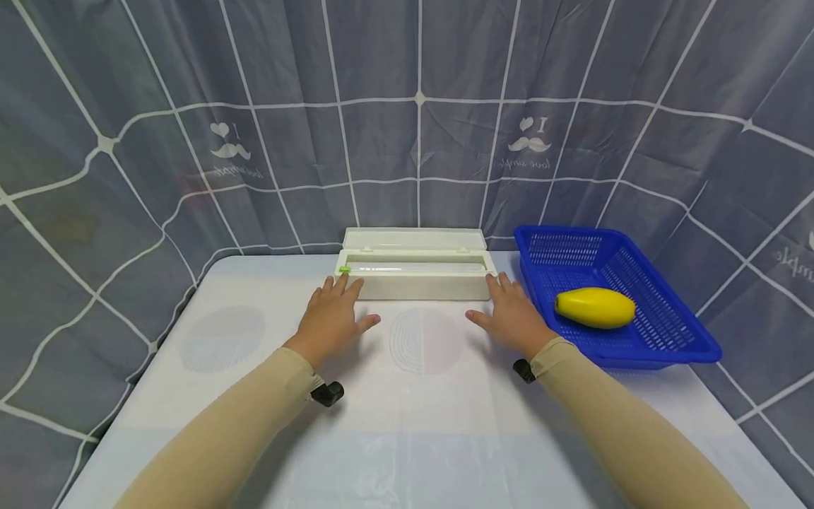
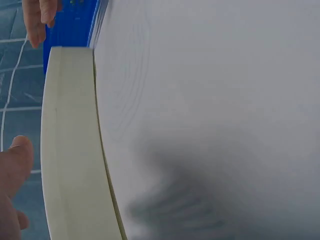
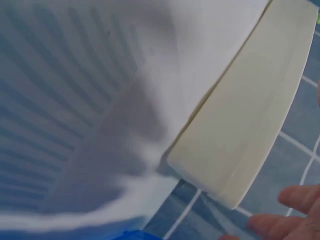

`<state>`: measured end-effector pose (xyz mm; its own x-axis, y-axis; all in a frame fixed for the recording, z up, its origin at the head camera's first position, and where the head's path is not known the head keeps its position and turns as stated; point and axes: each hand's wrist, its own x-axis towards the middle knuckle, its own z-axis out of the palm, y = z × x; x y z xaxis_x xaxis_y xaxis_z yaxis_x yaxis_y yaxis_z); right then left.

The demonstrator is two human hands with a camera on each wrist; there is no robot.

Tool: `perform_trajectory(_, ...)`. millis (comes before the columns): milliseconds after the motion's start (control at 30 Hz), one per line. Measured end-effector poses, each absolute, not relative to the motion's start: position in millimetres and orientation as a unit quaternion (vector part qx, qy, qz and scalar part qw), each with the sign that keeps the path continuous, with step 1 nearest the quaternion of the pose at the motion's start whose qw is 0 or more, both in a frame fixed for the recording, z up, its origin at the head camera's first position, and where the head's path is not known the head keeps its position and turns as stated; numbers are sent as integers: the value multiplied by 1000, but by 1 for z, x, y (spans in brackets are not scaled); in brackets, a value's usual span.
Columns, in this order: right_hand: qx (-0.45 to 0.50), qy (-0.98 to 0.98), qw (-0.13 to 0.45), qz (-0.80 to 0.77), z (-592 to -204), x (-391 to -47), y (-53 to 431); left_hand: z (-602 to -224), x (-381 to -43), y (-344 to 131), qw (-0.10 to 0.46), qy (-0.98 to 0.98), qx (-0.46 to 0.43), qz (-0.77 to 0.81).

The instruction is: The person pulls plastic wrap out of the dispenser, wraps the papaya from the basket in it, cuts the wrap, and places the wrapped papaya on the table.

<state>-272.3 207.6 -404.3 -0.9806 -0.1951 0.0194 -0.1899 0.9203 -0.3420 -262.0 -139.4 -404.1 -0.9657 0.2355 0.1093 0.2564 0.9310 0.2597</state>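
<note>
A long white cling film dispenser point(image 1: 422, 286) sits at the back of the table with its lid point(image 1: 413, 238) tipped back. Through its open top a pale roll point(image 1: 420, 267) shows, and a small green slider point(image 1: 345, 269) is at the left end of the front edge. My left hand point(image 1: 331, 316) is spread by the dispenser's left front corner, fingertips right at its edge. By the right front corner is my right hand point(image 1: 511, 314), its fingers extended too. Nothing is held in either hand. In both wrist views the dispenser's plain front wall point(image 2: 75, 145) fills much of the picture.
A blue plastic basket point(image 1: 674, 318) stands at the right, close by my right forearm, with a yellow elongated object point(image 1: 596, 307) lying in it. A grey checked curtain point(image 1: 381, 141) hangs behind and around the white-covered table point(image 1: 394, 417).
</note>
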Motion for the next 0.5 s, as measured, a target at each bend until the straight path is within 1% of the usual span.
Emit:
perform_trajectory(200, -101, 966, -6, -236, -403, -295, 209, -398, -285, -150, 71, -977, -121, -163)
perform_trajectory(500, -70, 964, -61, -248, -396, -318, 199, -392, -314, -157, 63, -971, -95, -210)
